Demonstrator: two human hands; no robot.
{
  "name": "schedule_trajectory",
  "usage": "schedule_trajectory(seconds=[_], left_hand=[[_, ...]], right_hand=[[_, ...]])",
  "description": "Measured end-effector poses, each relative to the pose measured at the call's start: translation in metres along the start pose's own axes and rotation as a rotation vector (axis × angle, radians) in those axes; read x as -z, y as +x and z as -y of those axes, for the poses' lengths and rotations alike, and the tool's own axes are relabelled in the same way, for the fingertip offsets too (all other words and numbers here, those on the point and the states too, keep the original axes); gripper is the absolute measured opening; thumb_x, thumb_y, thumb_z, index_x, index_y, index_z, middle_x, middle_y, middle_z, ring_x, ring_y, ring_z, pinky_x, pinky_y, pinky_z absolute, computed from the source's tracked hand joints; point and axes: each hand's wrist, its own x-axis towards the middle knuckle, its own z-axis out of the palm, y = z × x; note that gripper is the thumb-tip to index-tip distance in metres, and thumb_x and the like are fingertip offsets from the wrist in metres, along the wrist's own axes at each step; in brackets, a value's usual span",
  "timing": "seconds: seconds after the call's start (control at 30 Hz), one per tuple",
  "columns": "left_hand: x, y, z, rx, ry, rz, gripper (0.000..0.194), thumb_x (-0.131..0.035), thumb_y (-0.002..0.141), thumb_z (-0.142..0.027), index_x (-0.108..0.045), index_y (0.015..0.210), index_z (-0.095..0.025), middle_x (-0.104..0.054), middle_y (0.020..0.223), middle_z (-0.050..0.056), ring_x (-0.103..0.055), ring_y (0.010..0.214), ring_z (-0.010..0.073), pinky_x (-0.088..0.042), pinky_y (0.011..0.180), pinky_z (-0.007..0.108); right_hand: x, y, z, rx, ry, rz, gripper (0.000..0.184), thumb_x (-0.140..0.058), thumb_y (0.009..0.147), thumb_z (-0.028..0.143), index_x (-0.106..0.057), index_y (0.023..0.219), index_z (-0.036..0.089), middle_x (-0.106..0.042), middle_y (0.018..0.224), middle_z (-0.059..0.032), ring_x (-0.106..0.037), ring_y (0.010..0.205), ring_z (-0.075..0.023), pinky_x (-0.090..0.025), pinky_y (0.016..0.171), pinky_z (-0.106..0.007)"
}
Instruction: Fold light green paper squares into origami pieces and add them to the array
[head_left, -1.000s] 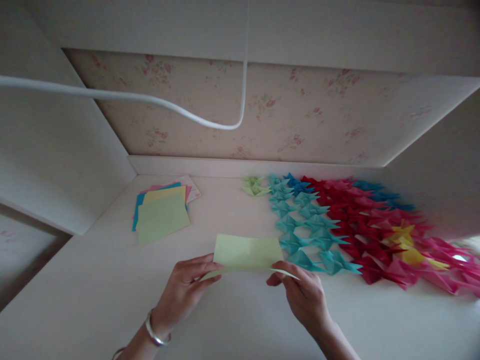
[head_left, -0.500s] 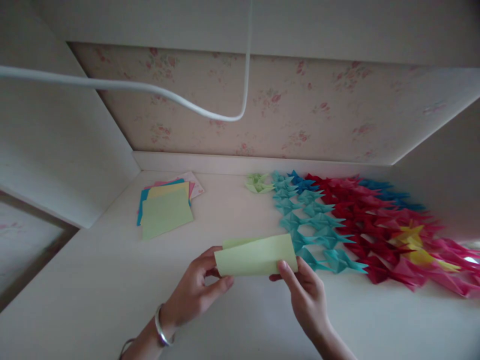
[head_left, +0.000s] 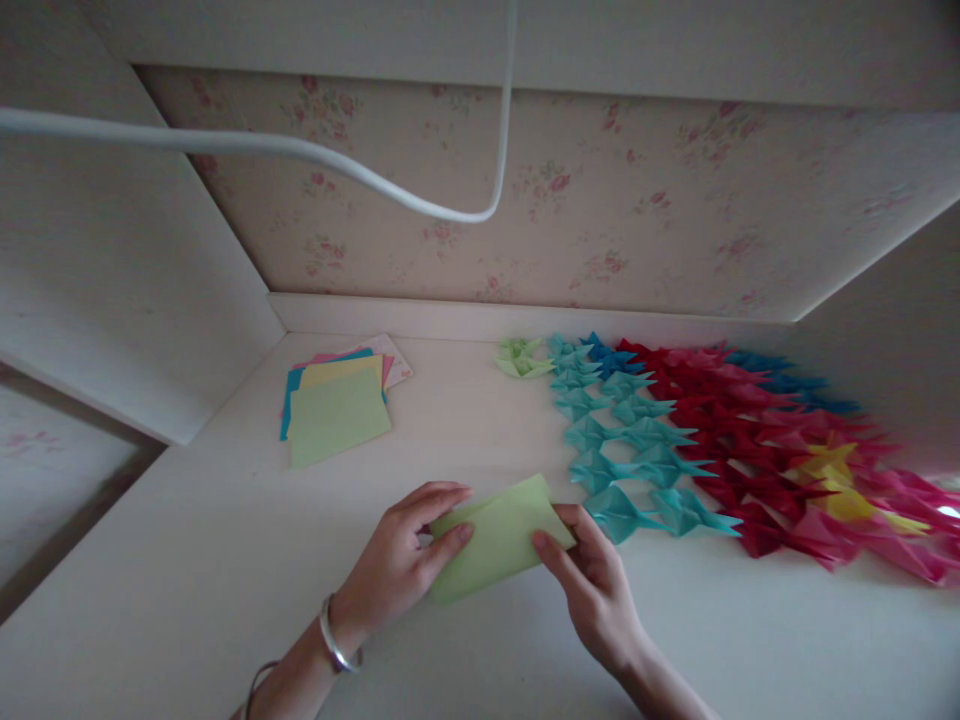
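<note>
A light green sheet of origami paper [head_left: 499, 545], folded over on itself, is held above the white desk [head_left: 420, 650] between both hands. My left hand [head_left: 409, 545] pinches its left end, thumb on the near face and fingers behind the top edge. At the right end, my right hand [head_left: 589, 575] grips it with the thumb in front and the fingers partly hidden behind. The paper slants, its right side higher. Just beyond my right hand lie rows of teal folded-paper cranes [head_left: 619, 512].
A fanned stack of coloured paper sheets [head_left: 341, 420], light green on top, lies at the back left. Pale green cranes [head_left: 521, 357] sit near the back wall. Red and pink cranes [head_left: 780, 490] cover the right side. A white cable [head_left: 360, 180] crosses the upper view.
The folded paper has tilted and turned in my hands, its right end rising and its left end dropping. My left thumb now presses on its face. The view has shifted slightly.
</note>
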Motion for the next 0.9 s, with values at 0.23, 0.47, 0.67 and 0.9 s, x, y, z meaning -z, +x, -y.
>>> schedule_trajectory(seconds=[0.23, 0.47, 0.67, 0.9], left_hand=[[-0.008, -0.005, -0.005, -0.102, 0.129, 0.087, 0.030, -0.054, 0.097, -0.023, -0.067, 0.124, -0.025, -0.075, 0.105, 0.004, -0.070, 0.093, 0.0158, -0.056, 0.087, 0.025], [-0.017, -0.010, -0.007, -0.056, 0.117, 0.045, 0.035, -0.055, 0.097, -0.029, -0.063, 0.130, -0.024, -0.075, 0.108, 0.005, -0.070, 0.095, 0.0163, -0.054, 0.088, 0.024], [-0.022, -0.014, -0.010, -0.069, 0.108, 0.017, 0.033, -0.052, 0.098, -0.025, -0.064, 0.130, -0.026, -0.073, 0.094, 0.003, -0.069, 0.081, 0.0149, -0.054, 0.077, 0.023], [-0.025, -0.014, -0.010, -0.122, 0.109, 0.034, 0.035, -0.052, 0.098, -0.022, -0.063, 0.131, -0.024, -0.071, 0.088, 0.004, -0.067, 0.078, 0.0156, -0.054, 0.074, 0.024]], right_hand=[[-0.003, 0.000, -0.008, 0.014, -0.005, -0.006, 0.024, -0.062, 0.091, 0.041, -0.061, 0.108, 0.024, -0.063, 0.092, -0.0028, -0.055, 0.079, -0.0171, -0.046, 0.066, -0.023], [-0.010, -0.003, -0.013, -0.022, 0.051, -0.048, 0.026, -0.060, 0.093, 0.044, -0.062, 0.112, 0.026, -0.067, 0.109, -0.0052, -0.060, 0.096, -0.0190, -0.048, 0.081, -0.024], [-0.014, -0.004, -0.008, -0.088, 0.165, -0.056, 0.031, -0.062, 0.091, 0.047, -0.062, 0.115, 0.028, -0.071, 0.103, -0.0038, -0.064, 0.089, -0.0168, -0.050, 0.075, -0.022], [-0.014, 0.004, 0.009, -0.131, 0.107, -0.104, 0.031, -0.071, 0.081, 0.050, -0.074, 0.085, 0.020, -0.071, 0.078, -0.0046, -0.062, 0.072, -0.0181, -0.049, 0.062, -0.024]])
